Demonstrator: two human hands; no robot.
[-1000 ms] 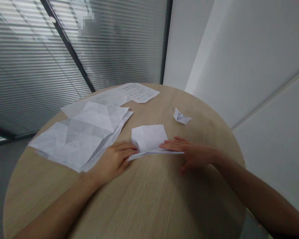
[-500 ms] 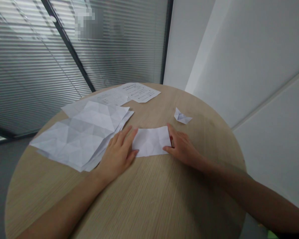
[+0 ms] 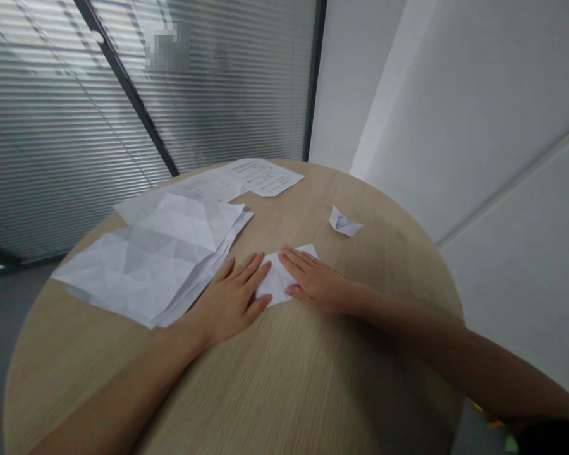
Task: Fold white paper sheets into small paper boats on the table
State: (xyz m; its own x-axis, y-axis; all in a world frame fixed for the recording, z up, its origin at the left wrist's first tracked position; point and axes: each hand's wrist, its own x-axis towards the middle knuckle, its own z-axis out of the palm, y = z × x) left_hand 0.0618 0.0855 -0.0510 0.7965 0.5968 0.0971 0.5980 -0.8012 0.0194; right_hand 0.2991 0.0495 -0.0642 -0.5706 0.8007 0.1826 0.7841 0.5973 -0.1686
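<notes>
A small folded sheet of white paper (image 3: 274,284) lies flat on the wooden table between my hands. My left hand (image 3: 234,294) rests on its left end, palm down with the fingers spread. Across its right part lies my right hand (image 3: 315,278), flat, fingers stretched out and pressing on the paper. Much of the sheet's right side is hidden beneath that hand. Beyond my right hand sits a small folded paper boat (image 3: 344,222).
Large creased white sheets (image 3: 156,253) are stacked on the left of the round table (image 3: 265,392). Printed pages (image 3: 265,177) lie at its far edge. Behind stand a glass partition with blinds (image 3: 246,95) and a white wall (image 3: 478,95).
My right hand has moved left from the paper's right edge onto its surface and flattened. The left hand has shifted slightly right and nearer. The paper now sits at a slight tilt.
</notes>
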